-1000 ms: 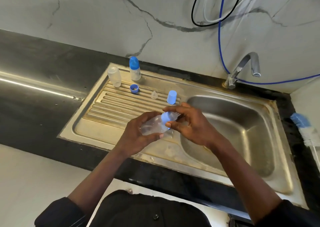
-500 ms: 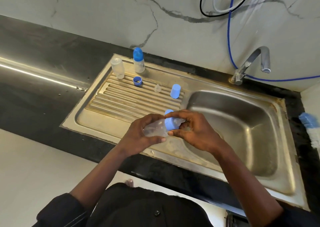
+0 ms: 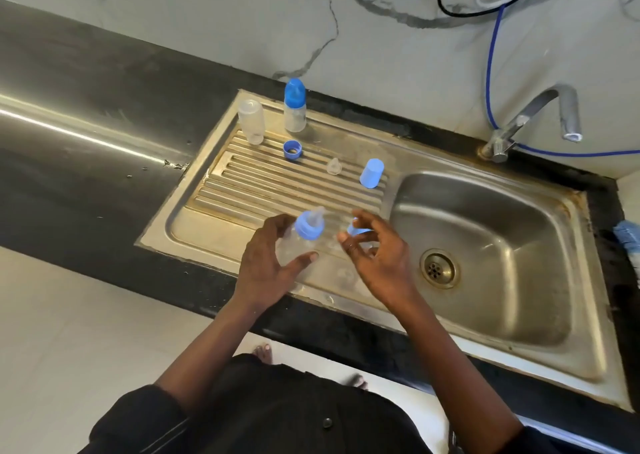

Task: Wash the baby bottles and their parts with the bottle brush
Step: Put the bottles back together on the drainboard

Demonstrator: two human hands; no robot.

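Left hand (image 3: 266, 263): wraps the bottle (image 3: 293, 244), steadying it centre frame.
Right hand (image 3: 374, 256): pinches a blue cap (image 3: 357, 229), apparently for separate washing.

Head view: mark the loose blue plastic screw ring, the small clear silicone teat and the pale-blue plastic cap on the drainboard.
Blue plastic screw ring (image 3: 292, 155), head view, on its front wall.
Clear silicone teat (image 3: 334, 166), head view, on its dome.
Pale-blue plastic cap (image 3: 371, 173), head view, on its side wall.
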